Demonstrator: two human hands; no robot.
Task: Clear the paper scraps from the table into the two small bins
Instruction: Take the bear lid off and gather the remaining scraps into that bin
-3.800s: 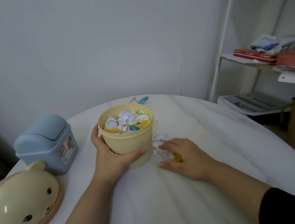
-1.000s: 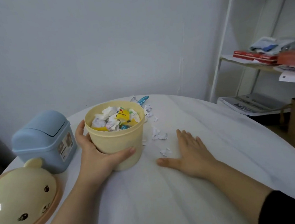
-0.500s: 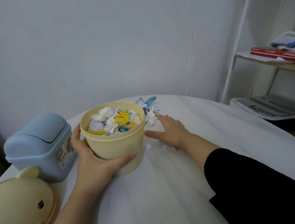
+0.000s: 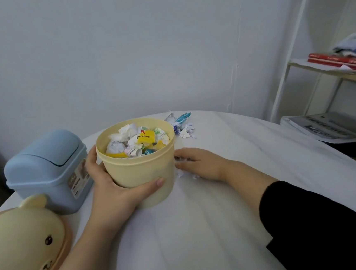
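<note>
Looking down, you see the round table (image 4: 224, 227) under a white cloth, which fills most of the view. On its left part stands the blue bin (image 4: 46, 165); its swing lid is closed, so you cannot tell what is inside. In front of it, at the near left edge, lies a cream bear-face lid (image 4: 21, 252) with a pinkish rim, dome side up. The yellow bin (image 4: 141, 170) stands upright near the middle of the table, to the right of the blue bin. It is open at the top and filled almost to the rim with crumpled white paper, some yellow pieces, one with a red arrow and black print, and a bit of blue-green wrapper. Your left hand (image 4: 111, 190) grips this bin from the left, thumb across its front wall and fingers round the back. Your right hand (image 4: 199, 163), coming out of a black sleeve (image 4: 320, 219), lies flat on the cloth just right of the bin, fingers straight and pointing at its wall. The paper scraps (image 4: 186, 132) left on the table are small, white and torn: one little heap with a blue printed wrapper behind the bin to the right, and a few more under and beside your right hand.
</note>
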